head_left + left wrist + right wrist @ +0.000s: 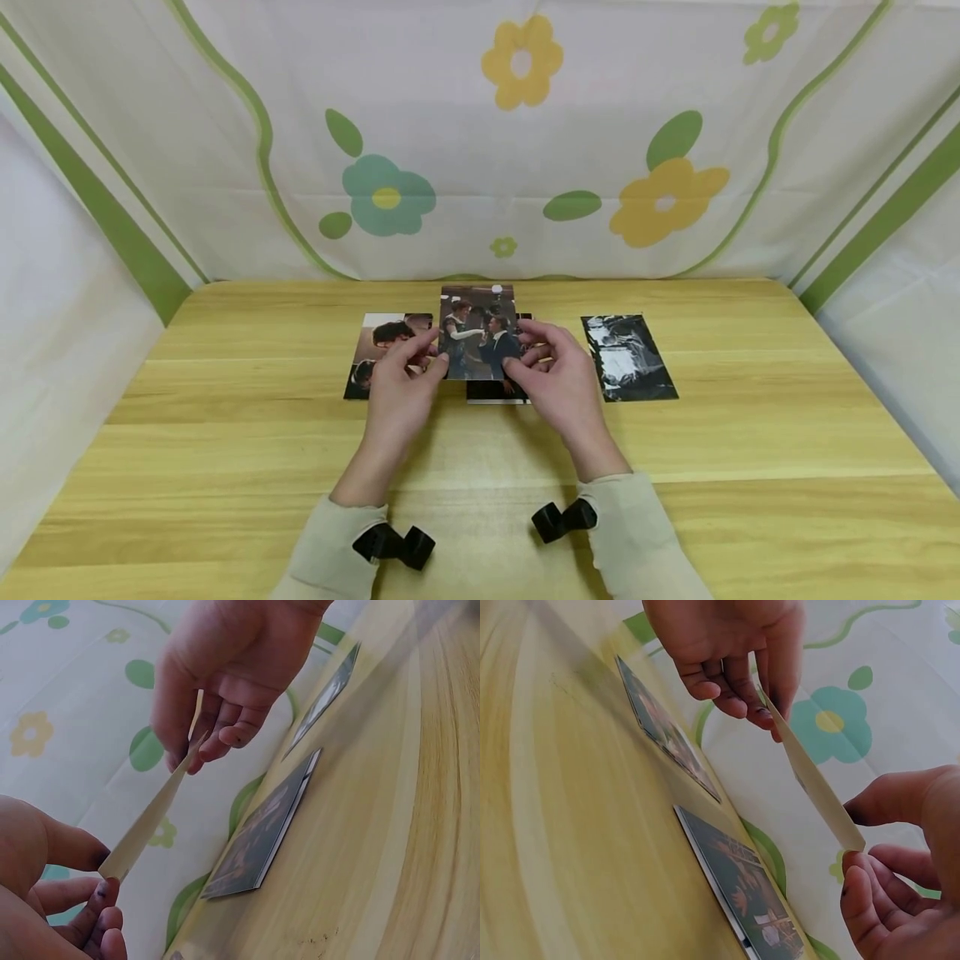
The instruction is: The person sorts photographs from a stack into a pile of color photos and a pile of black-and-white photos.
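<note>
Both hands hold one photo card (478,333) up above the table, its picture of two people in dark formal dress facing the head camera. My left hand (401,387) pinches the card's left edge between thumb and fingers. On the opposite edge, my right hand (558,375) pinches it the same way. The wrist views show the card's pale back (146,825) and its thin edge. Underneath, a second photo card (498,393) lies on the table, mostly hidden by the raised one in the head view.
To the left lies another photo card (367,354), partly covered by the left hand. A black-and-white photo card (630,358) lies at the right. The wooden table (480,483) ends at a white cloth (480,233) with flower prints. Black wrist devices (393,546) sit at both cuffs.
</note>
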A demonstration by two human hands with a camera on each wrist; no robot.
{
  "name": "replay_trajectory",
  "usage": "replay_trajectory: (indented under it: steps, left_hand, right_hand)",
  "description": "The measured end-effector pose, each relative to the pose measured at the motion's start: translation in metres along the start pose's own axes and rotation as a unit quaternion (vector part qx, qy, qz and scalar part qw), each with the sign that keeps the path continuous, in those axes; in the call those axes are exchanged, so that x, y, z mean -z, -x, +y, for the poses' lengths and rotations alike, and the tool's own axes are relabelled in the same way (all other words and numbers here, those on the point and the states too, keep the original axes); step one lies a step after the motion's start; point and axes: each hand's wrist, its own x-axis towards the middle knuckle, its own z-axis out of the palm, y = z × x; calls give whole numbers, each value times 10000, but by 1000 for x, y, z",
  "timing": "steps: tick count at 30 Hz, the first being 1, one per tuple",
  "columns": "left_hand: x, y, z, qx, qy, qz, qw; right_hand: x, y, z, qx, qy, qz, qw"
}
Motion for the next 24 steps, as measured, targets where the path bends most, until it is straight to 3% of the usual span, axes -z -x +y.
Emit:
replay_trajectory:
  steps: [24]
  left_hand:
    - [8,-3,-2,209,50,10,9998]
  right_hand:
    - [-7,3,1,83,-217,-13,9997]
